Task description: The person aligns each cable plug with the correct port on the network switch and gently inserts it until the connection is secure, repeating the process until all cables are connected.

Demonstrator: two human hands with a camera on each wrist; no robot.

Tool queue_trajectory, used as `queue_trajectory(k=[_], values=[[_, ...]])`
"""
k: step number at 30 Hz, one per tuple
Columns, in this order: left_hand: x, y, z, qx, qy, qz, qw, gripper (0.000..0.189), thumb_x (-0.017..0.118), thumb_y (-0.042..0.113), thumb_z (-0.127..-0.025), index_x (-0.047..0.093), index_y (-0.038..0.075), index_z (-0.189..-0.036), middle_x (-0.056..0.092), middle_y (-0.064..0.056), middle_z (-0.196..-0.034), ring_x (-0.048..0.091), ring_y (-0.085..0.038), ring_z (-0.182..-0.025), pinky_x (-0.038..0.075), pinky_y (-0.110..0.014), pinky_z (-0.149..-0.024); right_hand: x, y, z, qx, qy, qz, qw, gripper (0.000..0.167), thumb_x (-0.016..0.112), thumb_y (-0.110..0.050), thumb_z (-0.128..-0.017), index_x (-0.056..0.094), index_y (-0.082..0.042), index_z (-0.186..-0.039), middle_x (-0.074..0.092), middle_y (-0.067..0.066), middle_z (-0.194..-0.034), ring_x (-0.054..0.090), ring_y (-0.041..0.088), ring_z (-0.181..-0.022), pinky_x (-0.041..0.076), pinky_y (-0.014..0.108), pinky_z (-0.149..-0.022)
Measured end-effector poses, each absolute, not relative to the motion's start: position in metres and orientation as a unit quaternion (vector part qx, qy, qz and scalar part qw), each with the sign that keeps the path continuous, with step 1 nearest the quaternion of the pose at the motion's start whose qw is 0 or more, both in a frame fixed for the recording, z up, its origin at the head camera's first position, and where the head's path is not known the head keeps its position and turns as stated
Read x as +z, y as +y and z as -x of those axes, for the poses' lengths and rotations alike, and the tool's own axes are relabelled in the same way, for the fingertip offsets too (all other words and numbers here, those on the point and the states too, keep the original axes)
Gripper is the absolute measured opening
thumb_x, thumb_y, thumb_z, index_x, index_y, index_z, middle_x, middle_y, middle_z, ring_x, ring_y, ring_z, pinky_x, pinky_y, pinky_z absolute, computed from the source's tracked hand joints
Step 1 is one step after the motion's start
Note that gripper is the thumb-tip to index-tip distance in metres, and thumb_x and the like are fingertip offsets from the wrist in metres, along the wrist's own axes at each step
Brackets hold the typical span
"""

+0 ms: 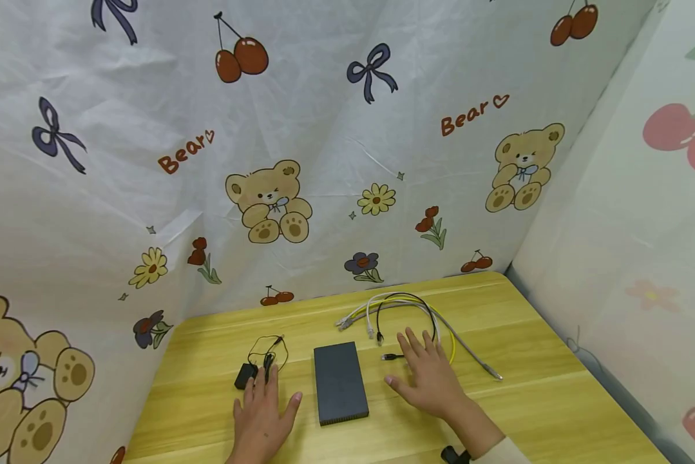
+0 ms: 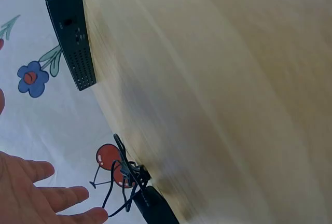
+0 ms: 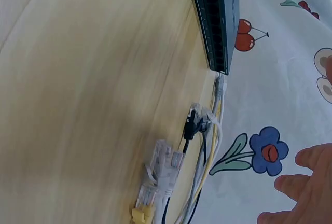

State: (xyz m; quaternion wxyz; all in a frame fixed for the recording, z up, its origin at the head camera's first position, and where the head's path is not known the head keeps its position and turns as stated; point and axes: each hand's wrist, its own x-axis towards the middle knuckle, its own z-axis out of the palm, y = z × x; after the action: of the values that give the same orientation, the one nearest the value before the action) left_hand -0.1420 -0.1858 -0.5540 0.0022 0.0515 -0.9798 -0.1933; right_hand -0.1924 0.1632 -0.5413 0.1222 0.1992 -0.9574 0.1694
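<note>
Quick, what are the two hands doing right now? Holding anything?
Left hand: open, holding nothing, near the black adapter.
Right hand: open, fingers spread, holding nothing, near a black plug.

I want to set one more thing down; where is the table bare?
The table is bare right of the cables, out to its right edge, and left of the charger, out to its left edge. It is crowded behind and right of the box, where cables loop and overlap.

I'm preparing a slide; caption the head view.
Left hand near a black power adapter, right hand by network cables, a dark box between them on a table.
</note>
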Motion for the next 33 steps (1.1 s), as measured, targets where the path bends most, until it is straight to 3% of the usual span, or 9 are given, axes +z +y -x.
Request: queue_trajectory(k=[7, 14, 23, 33], values=[[-0.558, -0.183, 0.147, -0.195, -0.979, -0.055, -0.004, 0.099, 0.032, 0.082, -0.089, 0.029, 0.010, -0.158, 0.026, -0.027, -0.159, 0.024, -0.055, -0.143, 0.020, -0.081, -0.099, -0.548, 0.157, 0.190, 0.166, -0.958, -0.201, 0.121, 0.086, 0.056, -0.065, -0.091, 0.037, -0.010, -0.155, 0.032, 0.018, -0.159, 0.027, 0.057, -0.140, 0.026, 0.074, -0.105], [-0.564, -0.184, 0.150, -0.203, -0.977, -0.063, -0.020, 0.086, 0.047, 0.066, -0.095, 0.028, 0.010, -0.158, 0.025, -0.028, -0.159, 0.022, -0.055, -0.143, 0.019, -0.081, -0.100, -0.552, 0.152, 0.187, 0.179, -0.955, -0.203, 0.119, 0.086, 0.056, -0.066, -0.091, 0.038, -0.010, -0.155, 0.034, 0.017, -0.158, 0.028, 0.055, -0.141, 0.028, 0.074, -0.104], [-0.567, -0.186, 0.157, -0.207, -0.976, -0.063, -0.026, 0.086, 0.046, 0.066, -0.096, 0.028, 0.009, -0.158, 0.025, -0.029, -0.159, 0.022, -0.055, -0.143, 0.020, -0.081, -0.099, -0.552, 0.149, 0.186, 0.191, -0.958, -0.195, 0.087, 0.087, 0.051, -0.068, -0.092, 0.032, -0.013, -0.157, 0.028, 0.014, -0.161, 0.023, 0.052, -0.144, 0.023, 0.071, -0.109], [-0.569, -0.190, 0.162, -0.197, -0.977, -0.071, -0.051, 0.089, 0.045, 0.069, -0.095, 0.027, 0.010, -0.158, 0.025, -0.030, -0.158, 0.023, -0.055, -0.142, 0.019, -0.081, -0.099, -0.551, 0.144, 0.187, 0.189, -0.956, -0.203, 0.095, 0.087, 0.052, -0.067, -0.092, 0.033, -0.012, -0.157, 0.029, 0.014, -0.161, 0.025, 0.052, -0.144, 0.024, 0.071, -0.109]])
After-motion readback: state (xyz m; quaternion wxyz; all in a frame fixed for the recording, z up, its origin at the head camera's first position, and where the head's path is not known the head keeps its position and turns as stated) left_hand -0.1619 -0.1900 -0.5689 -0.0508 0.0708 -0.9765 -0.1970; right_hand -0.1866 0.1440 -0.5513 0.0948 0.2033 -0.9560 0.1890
